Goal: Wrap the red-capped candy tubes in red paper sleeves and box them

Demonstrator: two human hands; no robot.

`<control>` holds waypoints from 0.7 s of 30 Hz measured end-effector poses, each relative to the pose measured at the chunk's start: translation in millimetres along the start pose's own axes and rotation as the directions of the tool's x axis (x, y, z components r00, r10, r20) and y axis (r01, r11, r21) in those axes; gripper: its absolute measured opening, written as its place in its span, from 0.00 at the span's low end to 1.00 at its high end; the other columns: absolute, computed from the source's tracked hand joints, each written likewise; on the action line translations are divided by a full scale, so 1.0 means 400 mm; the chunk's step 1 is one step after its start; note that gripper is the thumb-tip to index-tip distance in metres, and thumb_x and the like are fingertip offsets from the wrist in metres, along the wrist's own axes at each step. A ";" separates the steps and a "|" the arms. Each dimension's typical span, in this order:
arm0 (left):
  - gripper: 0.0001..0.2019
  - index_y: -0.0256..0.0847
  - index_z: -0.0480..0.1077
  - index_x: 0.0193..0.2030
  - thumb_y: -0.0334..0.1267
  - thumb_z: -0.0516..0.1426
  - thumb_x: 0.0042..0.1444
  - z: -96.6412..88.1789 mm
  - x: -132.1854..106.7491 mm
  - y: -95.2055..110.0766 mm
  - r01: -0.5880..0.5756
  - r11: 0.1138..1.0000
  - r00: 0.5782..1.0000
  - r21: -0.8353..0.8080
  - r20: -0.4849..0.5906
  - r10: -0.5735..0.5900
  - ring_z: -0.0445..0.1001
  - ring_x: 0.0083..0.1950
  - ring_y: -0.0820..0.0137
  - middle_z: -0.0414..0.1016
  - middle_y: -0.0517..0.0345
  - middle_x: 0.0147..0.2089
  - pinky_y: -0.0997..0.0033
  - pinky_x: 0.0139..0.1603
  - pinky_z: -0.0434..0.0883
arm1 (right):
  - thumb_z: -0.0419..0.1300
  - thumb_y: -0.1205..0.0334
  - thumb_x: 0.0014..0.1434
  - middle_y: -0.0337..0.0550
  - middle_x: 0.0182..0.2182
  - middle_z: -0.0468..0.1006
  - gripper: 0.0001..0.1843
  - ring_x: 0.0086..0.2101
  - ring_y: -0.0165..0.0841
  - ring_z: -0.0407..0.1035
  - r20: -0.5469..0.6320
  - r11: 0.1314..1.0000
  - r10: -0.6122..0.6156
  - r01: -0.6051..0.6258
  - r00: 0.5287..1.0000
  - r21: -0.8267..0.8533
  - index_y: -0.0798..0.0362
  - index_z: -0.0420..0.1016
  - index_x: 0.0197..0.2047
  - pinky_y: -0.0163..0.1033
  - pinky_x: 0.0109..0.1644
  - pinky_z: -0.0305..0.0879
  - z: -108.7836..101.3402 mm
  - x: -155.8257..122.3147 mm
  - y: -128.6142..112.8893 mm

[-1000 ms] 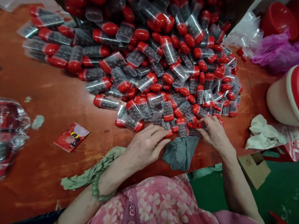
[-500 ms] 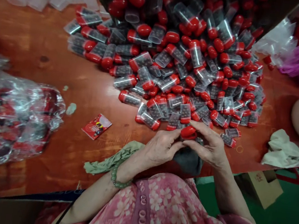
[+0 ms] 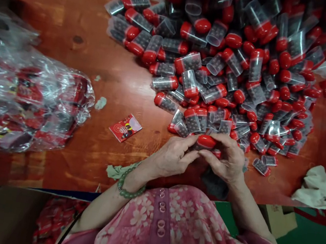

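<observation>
My left hand and my right hand meet at the near edge of a wooden table. Together they pinch a small clear tube with a red cap, the cap facing up between the fingertips of both hands. Just beyond my fingers spreads a big heap of the same red-capped clear tubes, filled with dark beads. A green bead bracelet is on my left wrist. A dark grey cloth lies under my right hand.
A clear plastic bag of red packets lies at the left. One loose red packet lies on the table near my left hand. A crumpled pale cloth is at the right edge. A cardboard box stands below the table.
My right hand picked one red-capped tube from the heap's near edge and brought it to my left hand; both now hold it. The view shifted left.
</observation>
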State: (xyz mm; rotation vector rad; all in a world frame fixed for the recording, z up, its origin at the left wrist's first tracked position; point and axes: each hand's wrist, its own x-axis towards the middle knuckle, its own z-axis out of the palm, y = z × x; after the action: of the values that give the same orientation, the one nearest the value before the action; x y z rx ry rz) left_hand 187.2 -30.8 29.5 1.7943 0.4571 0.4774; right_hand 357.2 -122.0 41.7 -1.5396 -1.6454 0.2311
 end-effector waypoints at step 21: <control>0.14 0.35 0.70 0.47 0.42 0.52 0.63 -0.007 -0.007 0.027 0.253 0.712 0.928 -0.655 -0.043 -0.369 0.74 0.36 0.69 0.75 0.54 0.37 0.70 0.40 0.73 | 0.68 0.50 0.53 0.55 0.47 0.75 0.40 0.46 0.47 0.71 0.206 0.954 -0.138 0.186 0.969 -0.234 0.55 0.59 0.64 0.54 0.47 0.73 0.047 0.072 -0.018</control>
State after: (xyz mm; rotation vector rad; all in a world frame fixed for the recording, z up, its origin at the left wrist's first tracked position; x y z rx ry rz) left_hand 184.1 -32.7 40.2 0.9824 0.6186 0.4761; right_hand 342.8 -90.5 47.5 -1.5949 -2.0042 0.0815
